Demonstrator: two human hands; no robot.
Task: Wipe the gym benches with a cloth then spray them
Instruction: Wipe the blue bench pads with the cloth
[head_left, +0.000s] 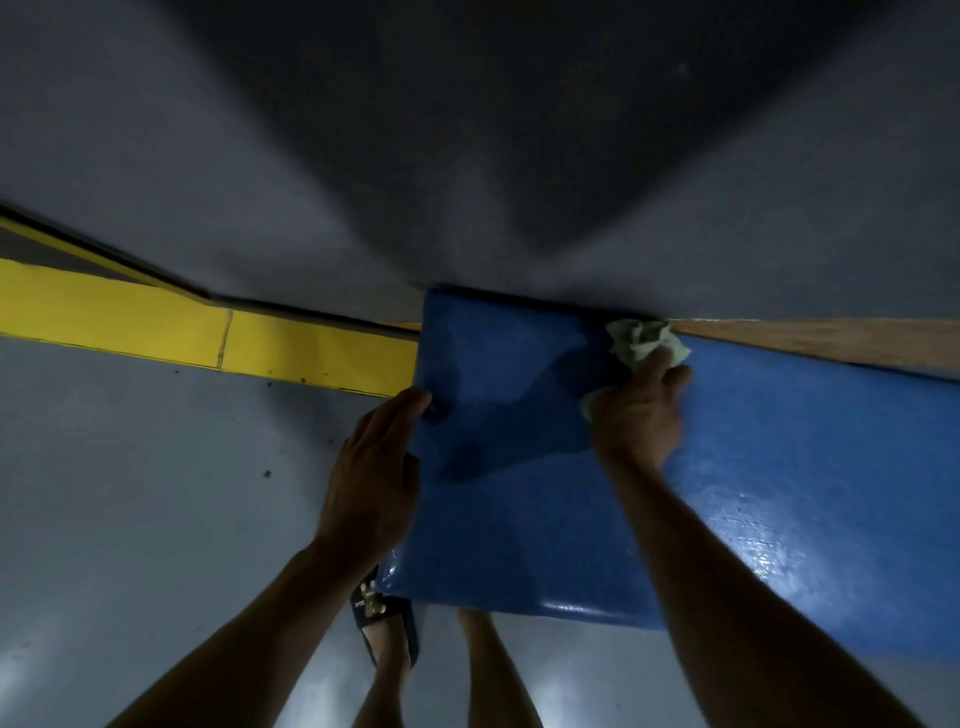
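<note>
We look down on the blue bench (519, 519), the largest thing here, which runs away to our right under both hands. Its padded cover looks smooth and a little shiny, so we judge it firm below and somewhat slippery on top. It seems heavy and steady, not a thing to lift, only to press on. Behind it is a grey wall (467, 130) with a yellow stripe (156, 322) at its foot, beyond the left fingers.

The right hand (641, 410) reaches forward with the arm nearly straight. Its fingers (660, 371) are curled around the cloth (644, 340), which bulges out just ahead of them, at the far edge of the bench near the wall. The cloth is pale green, crumpled, soft and light. We think it is best held bunched in the palm, as now, so that it does not slide away on the smooth cover.

The left hand (374, 467) lies at the left end of the bench, fingers straight, holding nothing and resting against the edge, as if to steady us.

No spray bottle is in view, so we judge that wiping is the step in hand.
</note>
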